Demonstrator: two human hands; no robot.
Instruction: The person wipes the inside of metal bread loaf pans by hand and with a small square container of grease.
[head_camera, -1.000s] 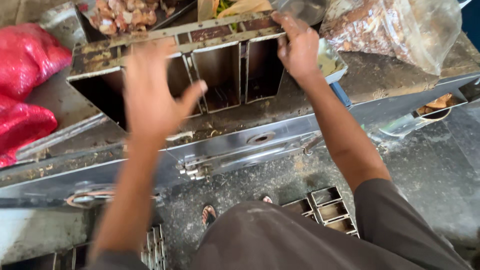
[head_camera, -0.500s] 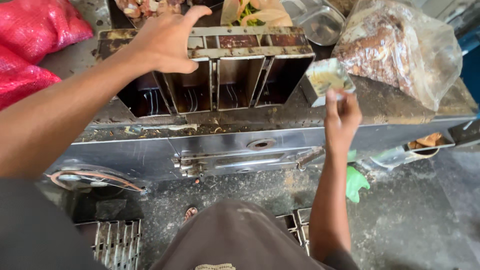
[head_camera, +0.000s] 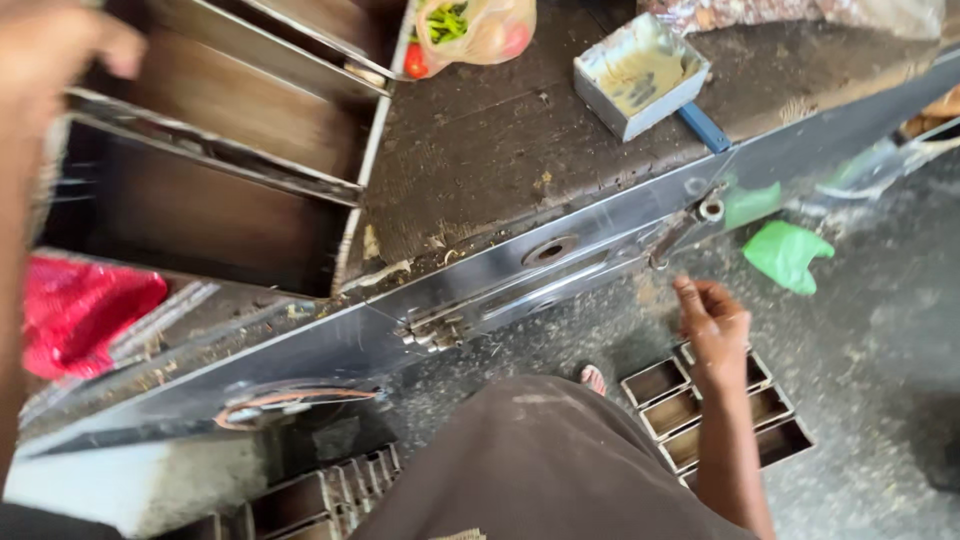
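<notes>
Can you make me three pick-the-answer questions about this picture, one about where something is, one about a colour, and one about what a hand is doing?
1. Where is the small square tin?
A. on the dark counter top
B. on the floor
C. in the right hand

2. What colour is the crumpled bag on the floor?
A. blue
B. green
C. yellow

3. What is the right hand doing?
A. gripping a knife
B. hanging empty, fingers loosely open, above the divided metal trays
C. pressing on the counter

Answers:
1 A, the tin sits on the counter top near a blue strip.
2 B, it is bright green on grey ground.
3 B, nothing is held in it.
</notes>
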